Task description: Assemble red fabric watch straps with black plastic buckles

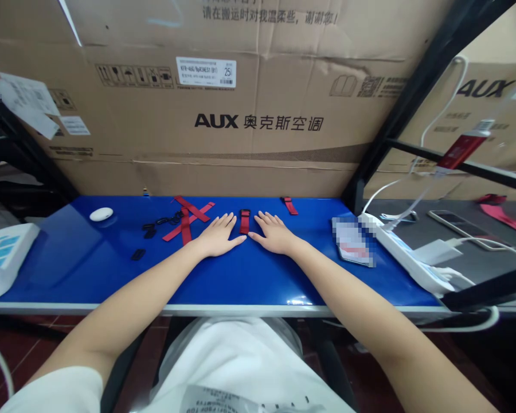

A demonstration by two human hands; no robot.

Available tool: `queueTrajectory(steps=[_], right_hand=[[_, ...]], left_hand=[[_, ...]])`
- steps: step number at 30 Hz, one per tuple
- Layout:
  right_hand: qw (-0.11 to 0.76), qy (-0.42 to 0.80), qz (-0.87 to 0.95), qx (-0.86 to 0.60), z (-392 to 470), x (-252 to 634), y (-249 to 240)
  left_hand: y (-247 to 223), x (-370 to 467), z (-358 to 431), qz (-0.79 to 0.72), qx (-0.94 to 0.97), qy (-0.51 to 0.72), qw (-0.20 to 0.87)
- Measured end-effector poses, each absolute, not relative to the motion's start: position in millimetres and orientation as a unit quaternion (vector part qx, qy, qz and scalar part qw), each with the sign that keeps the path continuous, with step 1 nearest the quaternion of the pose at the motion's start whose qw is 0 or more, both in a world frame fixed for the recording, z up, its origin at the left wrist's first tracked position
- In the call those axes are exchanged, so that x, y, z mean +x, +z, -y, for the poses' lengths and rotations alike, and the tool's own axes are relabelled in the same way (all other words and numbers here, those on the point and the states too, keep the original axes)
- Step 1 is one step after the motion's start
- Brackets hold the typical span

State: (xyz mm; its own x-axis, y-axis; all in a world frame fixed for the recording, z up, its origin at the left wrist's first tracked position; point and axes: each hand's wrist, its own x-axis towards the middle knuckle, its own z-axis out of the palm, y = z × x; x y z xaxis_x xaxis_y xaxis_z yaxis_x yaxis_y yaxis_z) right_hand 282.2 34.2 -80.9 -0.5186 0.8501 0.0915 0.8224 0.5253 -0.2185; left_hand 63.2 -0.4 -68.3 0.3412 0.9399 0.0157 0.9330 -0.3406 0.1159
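My left hand (217, 236) lies flat on the blue tabletop (249, 281), fingers stretched out and nothing in it. Palm down as well, my right hand (274, 232) rests open to its right. Between the two hands is a short red strap with a black buckle (245, 222); both thumbs point in close below it. Several loose red strap pieces (184, 221) lie crossed just left of my left hand. Beside them are small black plastic buckles (149, 230) and another black piece (138, 254). A second red strap with a black buckle (289, 205) sits beyond my right hand.
A large cardboard box (258, 137) stands along the back edge. On the right are a blurred packet (353, 241) and a white power strip (406, 255) with cables. A white oval object (101, 214) and a white device (8, 258) are at left. Black frame bars flank the table.
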Motion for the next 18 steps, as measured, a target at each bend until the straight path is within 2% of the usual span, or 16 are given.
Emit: queueTrajectory(steps=[5, 8, 12, 15, 18], right_hand=[[0.153, 0.019, 0.911, -0.382, -27, 272, -77], [0.154, 0.007, 0.926, -0.344, -25, 265, -73], [0.151, 0.008, 0.886, -0.439, -34, 279, -64], [0.119, 0.014, 0.825, -0.552, -46, 303, -58], [0.1, 0.034, 0.797, -0.595, -57, 324, -54]], left_hand=[[-76, 66, 7, -0.707, 0.694, 0.083, -0.107], [-74, 64, 12, -0.759, 0.642, 0.044, -0.099], [-58, 60, 18, -0.736, 0.672, 0.01, -0.082], [-45, 56, 20, -0.744, 0.662, 0.025, -0.09], [-37, 48, 18, -0.786, 0.606, 0.047, -0.115]])
